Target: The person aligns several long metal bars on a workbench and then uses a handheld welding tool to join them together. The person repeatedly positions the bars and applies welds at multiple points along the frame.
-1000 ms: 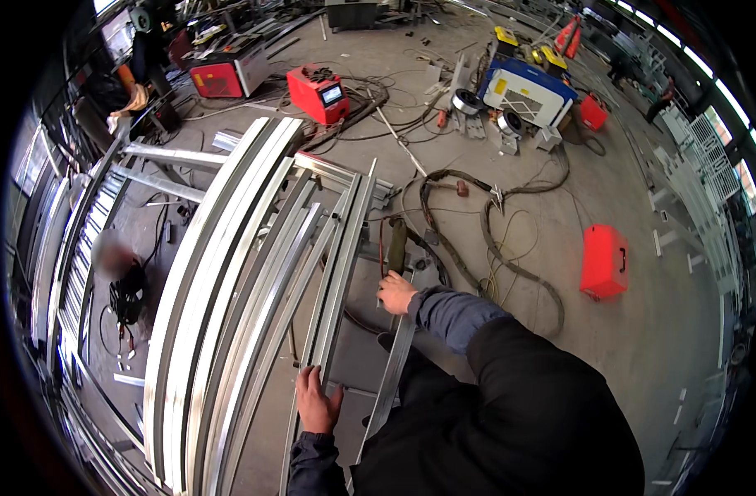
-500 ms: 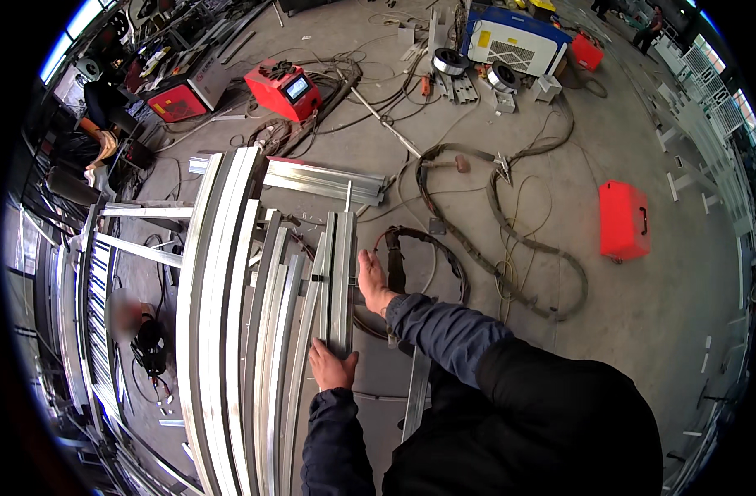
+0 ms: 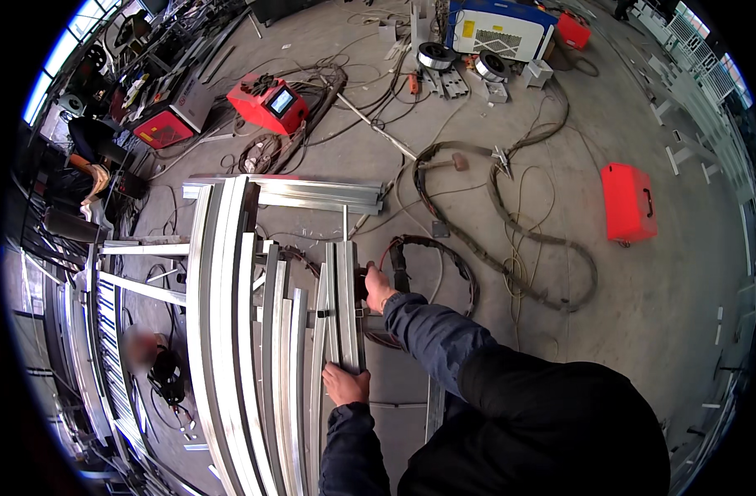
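A short silver metal channel lies lengthwise on top of the row of long rails in front of me. My left hand is closed round its near end, fingers over the left edge and thumb at the right. Beside the channel's right edge, my right hand is bent inward at a small dark piece, its fingertips mostly hidden. A thin bar sticks out past the channel's far end. Several long metal rails run side by side to the left.
More channels lie crosswise beyond the rails. Thick hoses loop over the floor at right, near a red case. A red machine and a blue-white unit stand farther off. Another person is low at left.
The view has shifted, so the rails and channel sit lower. My right hand has turned from flat along the channel's side to bent inward. The left hand keeps its hold at the near end.
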